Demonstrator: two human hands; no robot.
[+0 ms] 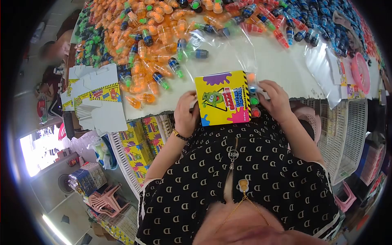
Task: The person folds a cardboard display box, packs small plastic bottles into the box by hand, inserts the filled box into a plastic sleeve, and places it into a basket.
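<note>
A yellow printed box [222,98] is held at the table's front edge, its large face upward. My left hand [186,114] grips the box's left side with bent fingers. Several small bottles with orange, blue, green and red caps [254,100] stick out at the box's right side. My right hand [275,101] is curled beside these caps, its fingers touching or very close to them; part of its grip is hidden. A clear plastic bag [228,49] lies behind the box.
Piles of orange [163,32], green, red and blue bottles [318,24] cover the table's far side. Flat cartons [100,96] lie left, a pink basket [360,73] right. White crates [343,139] stand below the table edge. Other people are at the far left.
</note>
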